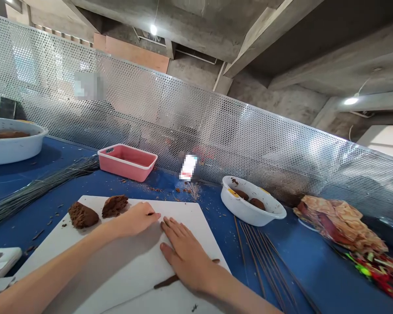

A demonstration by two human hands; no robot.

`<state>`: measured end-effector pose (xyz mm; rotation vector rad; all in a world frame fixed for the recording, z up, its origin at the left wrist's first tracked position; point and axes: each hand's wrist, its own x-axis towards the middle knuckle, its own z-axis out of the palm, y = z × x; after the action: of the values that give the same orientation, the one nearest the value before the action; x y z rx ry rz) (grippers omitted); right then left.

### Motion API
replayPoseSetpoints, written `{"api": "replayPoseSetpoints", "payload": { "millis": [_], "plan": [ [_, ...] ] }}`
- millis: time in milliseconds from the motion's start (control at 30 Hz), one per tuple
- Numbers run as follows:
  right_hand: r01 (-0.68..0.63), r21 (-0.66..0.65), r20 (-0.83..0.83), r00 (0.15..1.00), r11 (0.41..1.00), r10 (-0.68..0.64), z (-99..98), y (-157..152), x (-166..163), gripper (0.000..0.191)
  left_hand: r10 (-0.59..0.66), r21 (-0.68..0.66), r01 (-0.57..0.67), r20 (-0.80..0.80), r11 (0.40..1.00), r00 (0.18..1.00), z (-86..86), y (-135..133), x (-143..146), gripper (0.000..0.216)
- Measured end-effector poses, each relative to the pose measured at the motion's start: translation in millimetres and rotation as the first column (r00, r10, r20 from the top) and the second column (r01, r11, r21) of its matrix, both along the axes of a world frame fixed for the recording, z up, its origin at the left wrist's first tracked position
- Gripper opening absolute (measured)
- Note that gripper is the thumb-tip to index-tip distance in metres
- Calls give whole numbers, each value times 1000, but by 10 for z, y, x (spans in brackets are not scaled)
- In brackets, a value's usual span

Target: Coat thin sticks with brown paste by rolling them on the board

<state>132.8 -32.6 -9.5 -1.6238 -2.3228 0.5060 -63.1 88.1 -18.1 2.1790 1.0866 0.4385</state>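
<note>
Lumps (83,216) on bd (134,261), tub (124,170) behind, basin (249,214) R

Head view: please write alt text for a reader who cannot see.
The right hand lies palm down across a brown clay-like roll on a white board; the left hand seems to pinch a small dark piece. Two brown lumps lie nearby.

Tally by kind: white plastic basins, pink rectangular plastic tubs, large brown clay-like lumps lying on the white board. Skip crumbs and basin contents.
White plastic basins: 2
Pink rectangular plastic tub with a white rim: 1
Large brown clay-like lumps on the white board: 2
Total: 5
</note>
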Motion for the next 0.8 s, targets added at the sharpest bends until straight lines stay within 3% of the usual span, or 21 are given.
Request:
{"api": "replayPoseSetpoints", "payload": {
  "millis": [233, 333, 433, 567, 633, 700, 800],
  "plan": [
    [-73, -69, 84, 993, 995, 79, -224, -498, 60, 70, 18, 38, -16, -60, 999, 998, 86, -96, 21, 48],
    [-70, -82, 80, 994, 994, 76, -257, -570, 49, 72, 3, 39, 0, -68, 999, 998, 111, -101, 27, 48],
    [-3, -55, 79, 997, 999, 7, -183, -386, -26, 67, 4, -64, -4, -3, 998, 1000, 135, -82, 1, 47],
    [-3, -88, 81, 997, 996, 10, -22, 143, -136, 68, 165, -306, -165, -26, 938, 986, 171, -54, -61, 41],
    [-6, -136, 65, 998, 991, 15, 14, 336, -197, 71, 215, -359, -218, -47, 907, 975, 168, -36, -84, 41],
    [1, -101, 59, 998, 995, 5, 0, 379, -267, 73, 219, -368, -211, -22, 906, 976, 145, -16, -96, 43],
    [10, 26, 56, 998, 1000, -11, -83, 177, -350, 71, 187, -358, -163, 32, 919, 982, 107, 2, -98, 44]
  ]
}}
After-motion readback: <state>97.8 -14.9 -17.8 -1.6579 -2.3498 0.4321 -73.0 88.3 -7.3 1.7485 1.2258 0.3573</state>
